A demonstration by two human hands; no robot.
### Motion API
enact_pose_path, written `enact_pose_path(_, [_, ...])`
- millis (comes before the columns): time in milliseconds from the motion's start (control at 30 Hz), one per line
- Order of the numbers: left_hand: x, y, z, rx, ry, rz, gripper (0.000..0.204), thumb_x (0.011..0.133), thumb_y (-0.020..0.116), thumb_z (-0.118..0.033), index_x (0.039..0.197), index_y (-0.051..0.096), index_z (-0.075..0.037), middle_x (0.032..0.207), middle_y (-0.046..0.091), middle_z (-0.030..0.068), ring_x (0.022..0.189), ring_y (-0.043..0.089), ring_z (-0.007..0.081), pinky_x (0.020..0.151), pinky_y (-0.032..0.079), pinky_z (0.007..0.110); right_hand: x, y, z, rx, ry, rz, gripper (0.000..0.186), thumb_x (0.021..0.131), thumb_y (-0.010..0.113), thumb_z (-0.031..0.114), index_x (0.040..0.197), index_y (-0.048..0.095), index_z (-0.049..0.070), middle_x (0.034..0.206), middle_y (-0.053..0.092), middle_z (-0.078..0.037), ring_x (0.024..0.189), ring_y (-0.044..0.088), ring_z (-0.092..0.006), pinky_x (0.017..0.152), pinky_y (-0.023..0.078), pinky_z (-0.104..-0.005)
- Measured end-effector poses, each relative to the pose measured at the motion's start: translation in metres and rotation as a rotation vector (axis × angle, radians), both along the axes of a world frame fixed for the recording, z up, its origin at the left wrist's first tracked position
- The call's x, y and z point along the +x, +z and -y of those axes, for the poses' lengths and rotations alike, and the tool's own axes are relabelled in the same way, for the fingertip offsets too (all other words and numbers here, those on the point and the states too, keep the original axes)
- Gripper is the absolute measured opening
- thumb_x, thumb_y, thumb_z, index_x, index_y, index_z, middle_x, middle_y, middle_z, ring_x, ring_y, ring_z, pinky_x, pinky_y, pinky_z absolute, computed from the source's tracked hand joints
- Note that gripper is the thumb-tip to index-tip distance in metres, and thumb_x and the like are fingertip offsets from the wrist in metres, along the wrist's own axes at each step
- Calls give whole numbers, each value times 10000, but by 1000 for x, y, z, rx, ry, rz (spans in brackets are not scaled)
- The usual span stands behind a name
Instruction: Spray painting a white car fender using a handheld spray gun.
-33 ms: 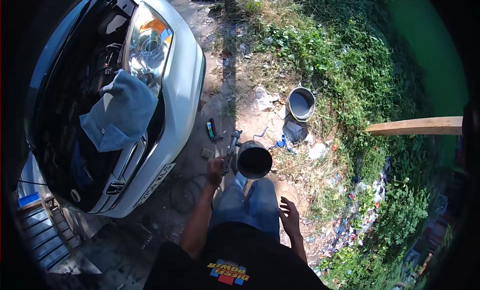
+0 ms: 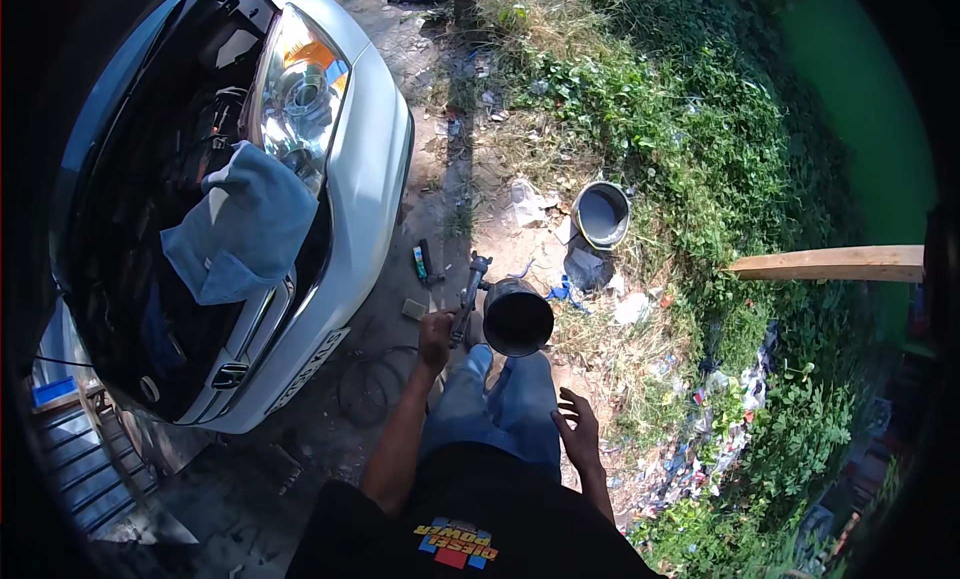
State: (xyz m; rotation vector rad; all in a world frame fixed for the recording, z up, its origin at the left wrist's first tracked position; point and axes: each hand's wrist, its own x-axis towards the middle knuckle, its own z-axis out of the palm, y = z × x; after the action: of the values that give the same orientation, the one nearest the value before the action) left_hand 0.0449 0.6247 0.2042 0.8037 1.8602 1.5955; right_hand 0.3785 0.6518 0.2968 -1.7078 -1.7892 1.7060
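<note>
Grips a metal spray gun point(image 2: 470, 293) in the left hand point(image 2: 435, 341), fingers wrapped round its handle, above the ground in front of the legs. Has a wide, dark, round-mouthed cup point(image 2: 519, 295) just to the right of the gun; cannot make out whether joined to it. Holds the right hand point(image 2: 577, 424) empty, fingers loosely spread and a little bent, near the right thigh. Stands beside a white car point(image 2: 376, 179), at left, with a light blue cloth point(image 2: 240, 229) draped at its front. Has a beige block point(image 2: 414, 308) on the ground between car and gun, and a bucket point(image 2: 627, 222) ahead to the right, beside green weeds point(image 2: 700, 179).
</note>
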Motion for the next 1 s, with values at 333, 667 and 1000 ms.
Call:
enact_pose_path(333, [-26, 42, -189, 54, 33, 468, 437, 1011, 451, -270, 695, 587, -1, 576, 500, -3, 506, 472, 66, 444, 364, 296, -193, 59, -244, 318, 533, -176, 767, 844, 860, 321, 1414, 467, -10, 1374, 522, -241, 1294, 523, -426, 1059, 447, -477])
enact_pose_path(667, [-55, 29, -364, 119, 162, 289, 455, 1017, 512, -361, 976, 726, 39, 885, 713, 57, 793, 631, 116, 709, 518, 300, -326, -46, -426, 406, 659, -702, 1187, 782, 845, 35, 1652, 43, 131, 1447, 464, -187, 1069, 628, -220, 845, 560, -358])
enact_pose_path(1000, [-113, 10, -510, 338, 346, 136, 644, 1087, 358, -568, 1304, 591, -8, 992, 700, 78, 896, 637, 182, 862, 511, 360, -431, -4, -556, 710, 606, -585, 815, 872, 463, -55, 1628, 169, 25, 1573, 334, -245, 1133, 533, -244, 1010, 477, -356])
